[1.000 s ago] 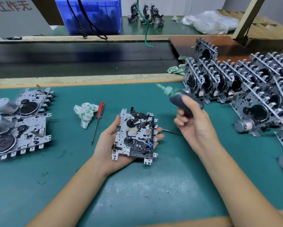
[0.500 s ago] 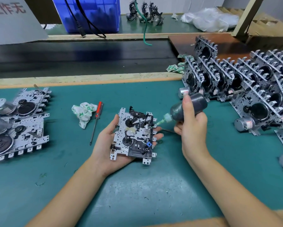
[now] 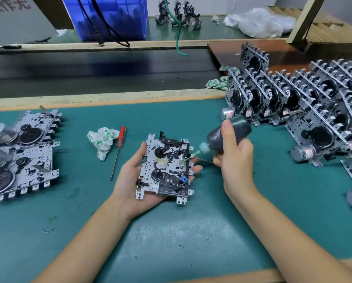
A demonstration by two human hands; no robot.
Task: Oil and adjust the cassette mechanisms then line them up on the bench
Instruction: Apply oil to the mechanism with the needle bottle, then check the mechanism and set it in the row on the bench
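Mechanism: we've got the cassette mechanism (image 3: 166, 168) cradled face-up at dead centre of our view, its long axis running from 12 to 6 o'clock, lifted just off the worktop (image 3: 171, 242).
Left hand: our left hand (image 3: 134, 180) lies under it, palm up, fingers loosely curled, tips peeking out past the 3 o'clock edge; it supports the plate rather than clamping it.
Right hand: our right hand (image 3: 235, 158) is wrapped round the dark oil bottle (image 3: 229, 133), thumb across its belly.
Bottle: tipped over, base toward 1 o'clock, green nozzle (image 3: 193, 155) pointing toward 8 o'clock.
Key relation: the nozzle tip sits right at the mechanism's 3 o'clock edge, touching or all but touching the small parts there; we can't tell which.
Nearer hand: the right one does the oiling, the left only steadies.
Second tool: a thin dark rod (image 3: 206, 160) pokes out beneath the right hand's fingers.
Our read: we're oiling this unit now; adjusting and lining up come after.
Done pile: flat mechanisms (image 3: 22, 158) at 9 o'clock.
Waiting rows: upright mechanisms (image 3: 305, 103) from 1 to 3 o'clock.
Spare bits: red screwdriver (image 3: 119, 149) and crumpled rag (image 3: 102, 140) at 10 o'clock.
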